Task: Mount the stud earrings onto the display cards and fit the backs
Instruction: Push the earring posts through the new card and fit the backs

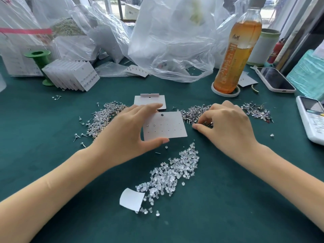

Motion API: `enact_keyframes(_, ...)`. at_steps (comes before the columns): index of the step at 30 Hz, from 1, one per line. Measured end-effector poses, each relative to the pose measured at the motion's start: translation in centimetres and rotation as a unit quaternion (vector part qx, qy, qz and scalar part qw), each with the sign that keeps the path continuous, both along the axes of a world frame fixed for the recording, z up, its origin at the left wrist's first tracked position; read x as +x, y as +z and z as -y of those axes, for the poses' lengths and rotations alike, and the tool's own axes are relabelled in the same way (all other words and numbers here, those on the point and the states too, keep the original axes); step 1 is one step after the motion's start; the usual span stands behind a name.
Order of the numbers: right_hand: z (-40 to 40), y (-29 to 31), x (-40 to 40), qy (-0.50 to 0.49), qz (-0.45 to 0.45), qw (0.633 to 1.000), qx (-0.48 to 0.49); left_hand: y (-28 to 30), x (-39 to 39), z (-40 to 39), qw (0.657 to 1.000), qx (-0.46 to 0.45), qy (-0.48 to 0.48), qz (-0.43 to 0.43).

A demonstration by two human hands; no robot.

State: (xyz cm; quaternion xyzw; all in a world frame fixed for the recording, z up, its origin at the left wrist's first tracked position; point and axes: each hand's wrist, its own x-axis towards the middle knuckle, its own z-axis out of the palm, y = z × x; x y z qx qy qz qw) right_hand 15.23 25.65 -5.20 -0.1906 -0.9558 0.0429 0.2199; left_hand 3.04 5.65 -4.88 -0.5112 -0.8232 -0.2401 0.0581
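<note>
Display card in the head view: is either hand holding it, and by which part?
The left hand holds the display card by its left side, thumb under the bottom edge. The right hand picks among the stud earrings; a grasp cannot be told.

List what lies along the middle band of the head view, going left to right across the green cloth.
Left pile of stud earrings → left hand → display card → right hand → far-right pile of studs → white device at the frame's right edge.
</note>
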Motion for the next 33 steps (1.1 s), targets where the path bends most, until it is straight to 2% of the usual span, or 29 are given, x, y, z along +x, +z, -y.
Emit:
enact_keyframes(12,-0.4,0.3,0.5,0.016,-0.004,0.997,-0.078,-0.4,0.1,0.2,1.0,0.005,-0.026,-0.005)
enact_keyframes(16,-0.3,0.4,0.7,0.006,0.018,0.999,-0.042,-0.3,-0.2,0.1,1.0,0.006,-0.022,-0.011)
enact_keyframes(19,0.1,0.9,0.6,0.014,-0.016,1.0,-0.021,0.1,-0.9,0.4,1.0,0.019,-0.002,-0.016)
enact_keyframes(22,1.1,1.4,0.0,0.056,-0.037,0.997,-0.038,0.7,-2.3,1.0,0.999,0.036,0.033,0.005)
enact_keyframes(27,4.2,1.5,-3.1,0.174,0.037,0.971,-0.157,1.1,-4.7,3.9,0.995,0.037,0.089,0.002)
enact_keyframes(33,7.9,0.8,-6.6,0.247,0.071,0.951,-0.17,0.0,-5.7,6.8,0.99,0.052,0.127,0.016)
